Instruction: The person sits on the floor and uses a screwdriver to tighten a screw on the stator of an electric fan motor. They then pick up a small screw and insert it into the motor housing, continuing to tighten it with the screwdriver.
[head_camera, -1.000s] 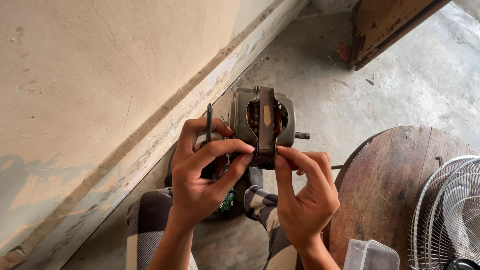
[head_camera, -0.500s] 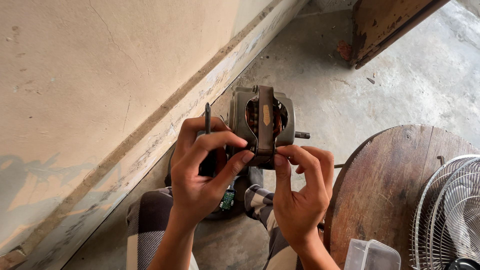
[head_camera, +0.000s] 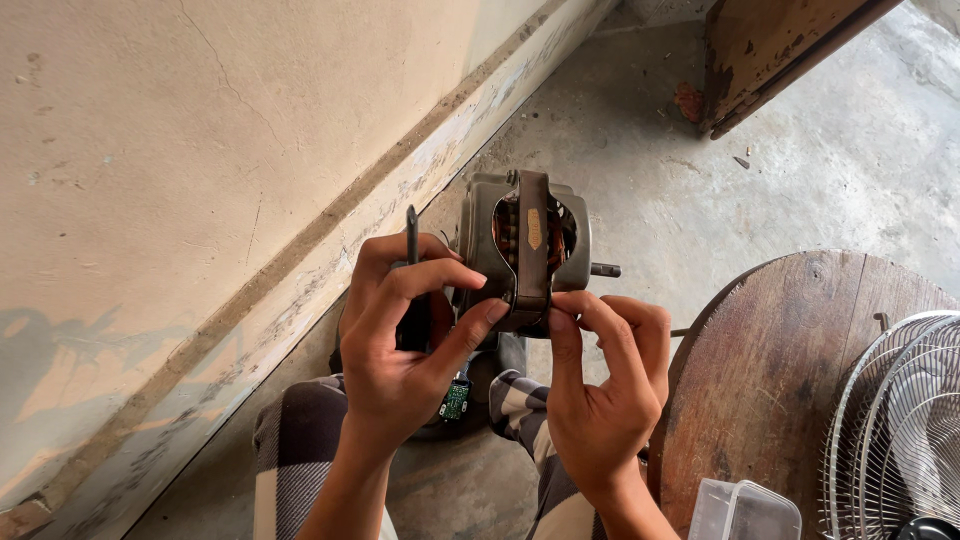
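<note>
Nearest, at 6 o'clock: checked trousers (head_camera: 300, 450), a clear plastic tub (head_camera: 742, 510) and a wire fan guard (head_camera: 900, 420) on the round wooden bench (head_camera: 780, 370). Above the lap: left hand (head_camera: 400, 350) and right hand (head_camera: 605, 390), palms away, fingers curled, both gripping a grey metal fan motor (head_camera: 525, 250) with copper windings showing. Shaft (head_camera: 605, 270) pointing to 3 o'clock, long axis level. Thin dark tool (head_camera: 412, 235) upright in the left hand. Beyond: concrete floor (head_camera: 700, 200), plastered wall (head_camera: 200, 150).

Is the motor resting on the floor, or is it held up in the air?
Held up: the left hand and right hand grip the motor above the floor.
</note>
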